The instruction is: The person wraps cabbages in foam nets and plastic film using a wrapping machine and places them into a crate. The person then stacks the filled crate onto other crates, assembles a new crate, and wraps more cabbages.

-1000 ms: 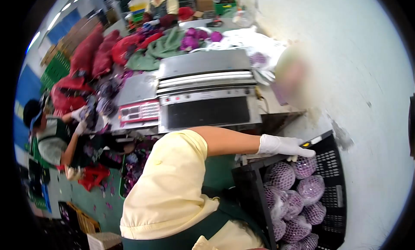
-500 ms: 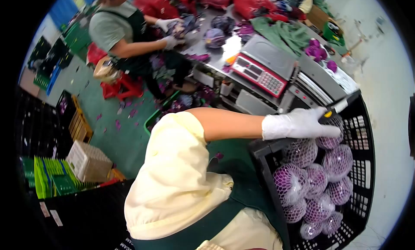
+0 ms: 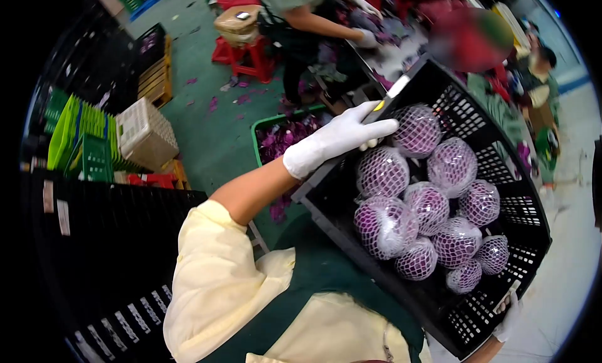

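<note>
A black plastic crate (image 3: 342,228) is held tilted in front of my body. Inside lie several red cabbages (image 3: 427,207), each in a white foam net, some with a shiny clear wrap. My left hand (image 3: 335,137), in a white glove, grips the crate's upper-left end at the rim, beside a white and yellow label. At the lower-right end, my right hand (image 3: 511,316), also gloved, has its fingers hooked through the handle opening. Most of that hand is hidden behind the crate wall.
A green crate of purple leaf scraps (image 3: 285,137) stands on the floor beyond my left arm. A co-worker (image 3: 307,24) handles cabbages at the metal table. Stacked black crates (image 3: 119,237), green crates (image 3: 78,134) and a white crate (image 3: 144,134) stand left. Another person (image 3: 536,74) is at the back right.
The crate has swung away from the table's scale side and further in front of me, my left hand still on it. My right hand has come into view. The scale is out of sight.
</note>
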{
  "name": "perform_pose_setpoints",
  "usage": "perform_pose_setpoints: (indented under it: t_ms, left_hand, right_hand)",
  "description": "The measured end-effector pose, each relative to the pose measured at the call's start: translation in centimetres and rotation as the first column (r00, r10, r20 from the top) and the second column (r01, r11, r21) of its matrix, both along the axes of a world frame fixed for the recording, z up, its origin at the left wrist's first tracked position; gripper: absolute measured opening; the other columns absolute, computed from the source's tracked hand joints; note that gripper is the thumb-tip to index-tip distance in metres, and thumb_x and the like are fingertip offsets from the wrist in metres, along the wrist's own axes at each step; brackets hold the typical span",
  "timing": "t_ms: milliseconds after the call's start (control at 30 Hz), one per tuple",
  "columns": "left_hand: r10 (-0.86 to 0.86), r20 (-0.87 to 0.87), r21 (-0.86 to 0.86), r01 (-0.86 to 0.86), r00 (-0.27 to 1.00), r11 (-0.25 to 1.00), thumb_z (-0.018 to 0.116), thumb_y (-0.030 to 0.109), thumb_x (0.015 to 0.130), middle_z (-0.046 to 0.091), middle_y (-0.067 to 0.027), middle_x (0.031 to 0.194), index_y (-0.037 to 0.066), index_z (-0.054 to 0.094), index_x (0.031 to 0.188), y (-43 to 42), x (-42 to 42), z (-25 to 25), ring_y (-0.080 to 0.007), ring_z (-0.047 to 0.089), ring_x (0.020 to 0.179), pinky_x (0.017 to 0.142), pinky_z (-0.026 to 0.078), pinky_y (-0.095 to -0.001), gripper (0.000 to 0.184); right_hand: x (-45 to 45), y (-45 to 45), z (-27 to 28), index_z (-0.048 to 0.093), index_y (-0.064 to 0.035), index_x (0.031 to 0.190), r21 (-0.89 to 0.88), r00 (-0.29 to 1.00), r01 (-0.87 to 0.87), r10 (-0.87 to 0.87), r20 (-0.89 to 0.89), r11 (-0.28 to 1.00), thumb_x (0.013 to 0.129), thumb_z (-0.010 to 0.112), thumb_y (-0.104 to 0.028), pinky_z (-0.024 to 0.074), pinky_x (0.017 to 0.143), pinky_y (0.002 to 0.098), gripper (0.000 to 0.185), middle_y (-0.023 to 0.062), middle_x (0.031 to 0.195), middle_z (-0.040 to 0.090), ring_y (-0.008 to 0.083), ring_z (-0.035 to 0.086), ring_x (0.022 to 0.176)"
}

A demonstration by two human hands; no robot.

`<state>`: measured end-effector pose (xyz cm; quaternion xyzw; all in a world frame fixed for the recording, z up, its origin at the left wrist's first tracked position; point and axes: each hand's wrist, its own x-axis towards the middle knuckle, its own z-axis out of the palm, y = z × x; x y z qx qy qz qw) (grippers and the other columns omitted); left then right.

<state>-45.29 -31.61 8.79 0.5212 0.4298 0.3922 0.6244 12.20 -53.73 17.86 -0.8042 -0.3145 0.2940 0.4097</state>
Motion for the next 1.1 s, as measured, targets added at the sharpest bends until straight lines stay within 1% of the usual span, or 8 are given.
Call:
perform_pose_setpoints:
  t_ms: [67, 133, 333, 533, 633, 733, 867, 1100]
  left_hand:
    - [0.143, -0.019, -0.053, -0.144, 0.99, 0.988, 0.067, 0.044, 0.084, 0.056, -0.0004, 0.076, 0.004, 0.05, 0.125, 2.4, -3.0, -3.5, -0.006, 0.052, 0.065, 0.058, 0.043, -0.0212, 0.06]
    - [0.211, 0.002, -0.042, -0.211, 0.978, 0.977, 0.067, 0.04, 0.085, 0.056, -0.0002, 0.074, 0.003, 0.051, 0.122, 2.8, -6.7, -6.5, -0.0057, 0.052, 0.063, 0.057, 0.043, -0.0211, 0.055]
    - [0.38, -0.207, -0.159, -0.414, 0.902, 0.896, 0.07, 0.035, 0.084, 0.056, -0.0014, 0.074, 0.0, 0.05, 0.12, -0.5, -17.4, -9.8, -0.0073, 0.052, 0.061, 0.057, 0.045, -0.0211, 0.053]
    - [0.464, -0.187, -0.374, -0.5, 0.866, 0.781, 0.065, 0.036, 0.088, 0.056, -0.0011, 0.072, 0.005, 0.052, 0.111, -2.9, -25.5, -11.2, -0.0074, 0.052, 0.056, 0.054, 0.045, -0.0222, 0.04]
    - [0.522, -0.308, -0.347, -0.605, 0.796, 0.717, 0.066, 0.042, 0.085, 0.055, -0.0035, 0.072, 0.004, 0.054, 0.109, -2.4, -28.2, -10.6, -0.0091, 0.052, 0.056, 0.051, 0.046, -0.024, 0.047]
    - [0.567, -0.254, -0.421, -0.617, 0.784, 0.665, 0.063, 0.049, 0.084, 0.056, -0.0039, 0.073, 0.006, 0.058, 0.102, -0.8, -31.4, -11.3, -0.0114, 0.053, 0.055, 0.05, 0.048, -0.0249, 0.048]
    - [0.578, -0.472, -0.341, -0.742, 0.666, 0.577, 0.06, 0.056, 0.084, 0.057, -0.0026, 0.062, 0.008, 0.066, 0.081, 0.7, -37.4, -11.2, -0.0112, 0.051, 0.049, 0.046, 0.043, -0.024, 0.048]
    - [0.582, -0.615, -0.332, -0.844, 0.532, 0.421, 0.061, 0.055, 0.084, 0.06, -0.0023, 0.068, 0.002, 0.067, 0.092, 0.1, -51.7, -10.4, -0.0107, 0.05, 0.046, 0.045, 0.043, -0.0235, 0.054]
  right_hand:
    - [-3.2, 9.7, -2.7, 0.051, -0.0118, 0.086, -0.036, 0.987, -0.053, 0.046, -0.156, 0.998, 0.093, 0.053, -0.018, 0.0286, 0.037, 0.0199, 0.009, -0.0063, 0.058, 0.039, 0.0046, 0.037, 0.042]
    - [-6.6, 14.8, -2.8, 0.054, -0.0108, 0.091, -0.066, 0.978, -0.187, 0.179, -0.107, 0.98, 0.092, 0.054, -0.017, 0.029, 0.038, 0.0194, 0.007, -0.0065, 0.059, 0.039, 0.0041, 0.036, 0.043]
    - [-17.8, 23.3, -4.2, 0.052, -0.0104, 0.092, -0.118, 0.882, -0.458, 0.432, -0.189, 0.881, 0.091, 0.055, -0.017, 0.032, 0.039, 0.0196, 0.008, -0.0063, 0.06, 0.04, 0.0042, 0.038, 0.044]
    - [-25.1, 31.9, -6.5, 0.055, -0.0065, 0.096, -0.128, 0.731, -0.627, 0.524, -0.437, 0.768, 0.09, 0.056, -0.017, 0.0343, 0.041, 0.0211, 0.012, -0.0035, 0.065, 0.044, 0.006, 0.041, 0.049]
    - [-28.5, 36.0, -7.4, 0.053, -0.0094, 0.092, -0.114, 0.672, -0.663, 0.521, -0.526, 0.74, 0.09, 0.058, -0.017, 0.0329, 0.041, 0.0201, 0.009, -0.0056, 0.063, 0.04, 0.0048, 0.038, 0.047]
    - [-32.9, 38.5, -7.9, 0.049, -0.0164, 0.081, -0.052, 0.545, -0.712, 0.505, -0.669, 0.7, 0.089, 0.058, -0.016, 0.0305, 0.04, 0.0191, 0.012, -0.0083, 0.059, 0.034, 0.0035, 0.032, 0.045]
    - [-39.6, 40.2, -10.7, 0.047, -0.0162, 0.078, -0.063, 0.49, -0.749, 0.488, -0.722, 0.659, 0.085, 0.058, -0.01, 0.0309, 0.041, 0.0214, 0.014, -0.0079, 0.058, 0.034, 0.0046, 0.033, 0.045]
    - [-52.6, 43.3, -16.8, 0.048, -0.0139, 0.087, -0.072, 0.367, -0.759, 0.333, -0.869, 0.648, 0.082, 0.058, -0.003, 0.0342, 0.042, 0.0241, 0.016, -0.005, 0.059, 0.038, 0.0081, 0.037, 0.046]
